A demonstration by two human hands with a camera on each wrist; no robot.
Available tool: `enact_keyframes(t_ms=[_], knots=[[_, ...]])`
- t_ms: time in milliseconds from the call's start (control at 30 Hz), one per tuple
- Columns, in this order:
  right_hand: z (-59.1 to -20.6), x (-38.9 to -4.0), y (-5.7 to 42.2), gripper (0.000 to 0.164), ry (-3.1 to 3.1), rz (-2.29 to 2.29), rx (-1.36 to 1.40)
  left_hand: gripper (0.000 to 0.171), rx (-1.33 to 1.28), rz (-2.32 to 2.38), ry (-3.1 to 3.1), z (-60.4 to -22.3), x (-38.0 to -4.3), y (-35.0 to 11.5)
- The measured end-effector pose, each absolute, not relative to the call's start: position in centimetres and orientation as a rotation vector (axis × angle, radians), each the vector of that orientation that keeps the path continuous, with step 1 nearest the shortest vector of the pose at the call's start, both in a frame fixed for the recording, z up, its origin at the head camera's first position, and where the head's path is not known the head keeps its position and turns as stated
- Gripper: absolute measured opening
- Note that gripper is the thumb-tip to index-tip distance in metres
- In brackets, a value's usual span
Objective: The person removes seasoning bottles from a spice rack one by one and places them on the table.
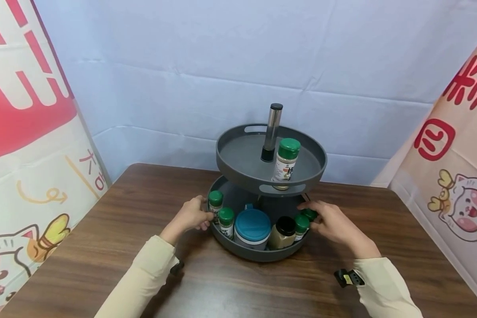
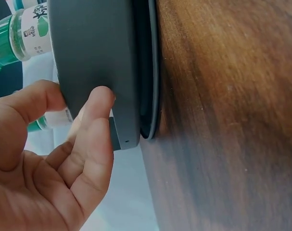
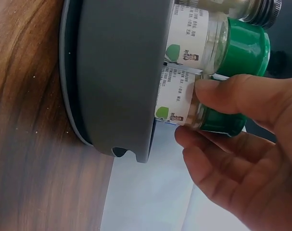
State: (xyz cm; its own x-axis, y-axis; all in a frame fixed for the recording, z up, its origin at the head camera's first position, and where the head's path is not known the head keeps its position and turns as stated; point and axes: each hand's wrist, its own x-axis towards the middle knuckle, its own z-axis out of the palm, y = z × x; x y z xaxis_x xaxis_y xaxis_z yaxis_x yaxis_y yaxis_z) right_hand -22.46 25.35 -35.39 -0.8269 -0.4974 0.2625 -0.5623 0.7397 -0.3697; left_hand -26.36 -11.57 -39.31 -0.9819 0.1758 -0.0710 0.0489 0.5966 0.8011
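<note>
A grey two-tier turntable organizer [image 1: 258, 255] stands on the table. My left hand [image 1: 192, 214] holds the left edge of its lower tray, thumb over the rim and fingers along the outer wall [image 2: 100, 53]. At the tray's right side, my right hand [image 1: 335, 221] grips a green-lidded spice jar [image 3: 174, 96] between thumb and fingers, near the lid. That jar sits inside the rim, beside another green-lidded jar [image 3: 244, 48]. Two more green-lidded jars [image 1: 215, 198] are close to my left hand. Between them stand a blue-lidded container [image 1: 252, 225] and a black-lidded jar [image 1: 285, 229].
On the upper tier [image 1: 242, 150] stands one green-lidded spice jar [image 1: 287, 161], near a metal centre post [image 1: 272, 130]. The brown wooden table [image 1: 151, 194] extends around the organizer. A pale cloth [image 1: 183, 106] hangs behind, with printed curtains [image 1: 461, 176] on both sides.
</note>
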Motion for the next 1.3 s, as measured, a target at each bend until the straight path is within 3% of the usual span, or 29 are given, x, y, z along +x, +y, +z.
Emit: enact_keyframes(t_ms=[1300], knots=[[-35.58,-22.42,25.37,0.042,-2.807,0.672,0.857,0.061,0.206,1.348,2.583,-39.05,-26.43,-11.76]])
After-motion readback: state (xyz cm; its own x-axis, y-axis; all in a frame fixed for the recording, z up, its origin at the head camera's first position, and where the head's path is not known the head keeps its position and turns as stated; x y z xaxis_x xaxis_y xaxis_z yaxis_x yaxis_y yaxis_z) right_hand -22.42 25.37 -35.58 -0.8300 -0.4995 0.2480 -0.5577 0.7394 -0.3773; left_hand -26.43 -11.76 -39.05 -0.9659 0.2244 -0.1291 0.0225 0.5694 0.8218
